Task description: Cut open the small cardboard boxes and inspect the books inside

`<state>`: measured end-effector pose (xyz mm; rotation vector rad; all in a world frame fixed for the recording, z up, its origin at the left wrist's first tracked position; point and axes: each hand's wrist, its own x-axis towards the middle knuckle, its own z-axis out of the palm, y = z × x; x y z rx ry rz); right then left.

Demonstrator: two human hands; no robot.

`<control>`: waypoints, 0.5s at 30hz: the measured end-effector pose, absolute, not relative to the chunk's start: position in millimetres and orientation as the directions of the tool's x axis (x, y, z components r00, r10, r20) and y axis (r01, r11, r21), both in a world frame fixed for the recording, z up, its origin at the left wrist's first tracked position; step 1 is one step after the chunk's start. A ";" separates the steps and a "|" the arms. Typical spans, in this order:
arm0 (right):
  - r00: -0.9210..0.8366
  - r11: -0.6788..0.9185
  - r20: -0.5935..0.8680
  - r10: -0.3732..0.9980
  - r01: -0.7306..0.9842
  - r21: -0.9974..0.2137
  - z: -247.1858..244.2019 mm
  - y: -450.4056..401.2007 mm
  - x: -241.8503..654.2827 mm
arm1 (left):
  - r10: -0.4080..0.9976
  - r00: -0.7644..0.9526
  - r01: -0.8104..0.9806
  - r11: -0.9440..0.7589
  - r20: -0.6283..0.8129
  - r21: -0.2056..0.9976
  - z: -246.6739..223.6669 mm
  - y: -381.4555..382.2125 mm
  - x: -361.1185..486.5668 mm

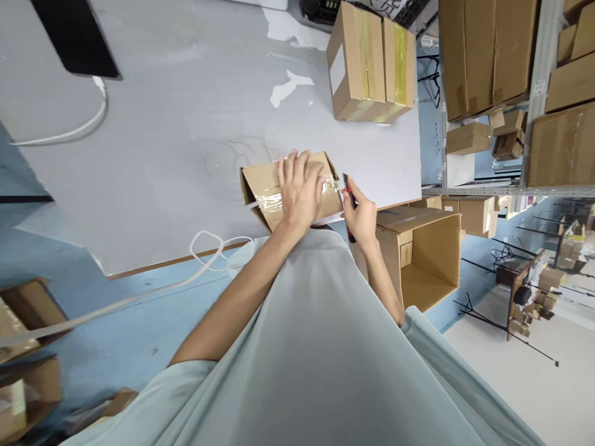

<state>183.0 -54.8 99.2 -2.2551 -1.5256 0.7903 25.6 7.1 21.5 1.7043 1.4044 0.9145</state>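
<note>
— At the near edge of the table [186, 124], why is that box [263, 179] so close to the shirt [320, 297]?

— Probably for easy reach. The left hand [300, 192] rests on top, over the shiny tape [270, 203], likely to steady it.

— And the cutter [353, 201]?

— The right hand [361, 218] holds it just beside the box's right end, perhaps to have the blade [345, 179] near that end and away from the other hand. I can't tell whether it touches.

— How do the fingers stand?

— The left ones are laid out, palm down, pointing away from the body, clenched on nothing. The right ones curl around the cutter's handle, blade pointing forward.

— And the forearms?

— The left slants inward to the box; the right reaches forward beside an open carton [434, 248].
</note>
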 end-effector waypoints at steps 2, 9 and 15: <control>0.357 -0.413 -0.219 0.908 0.676 -0.611 84.0 -63.3 206.3 | 0.985 0.153 0.468 -0.141 0.077 0.872 22.9 8.5 24.7; 0.414 -0.485 -0.256 0.874 0.779 -0.397 -1.0 -26.9 270.7 | 0.995 0.076 0.556 -0.102 0.071 0.825 44.8 1.1 -14.4; 0.431 -0.509 -0.423 0.797 0.856 -0.087 -58.7 7.4 296.8 | 0.971 -0.219 0.666 0.217 -0.091 0.713 57.0 -29.4 -38.7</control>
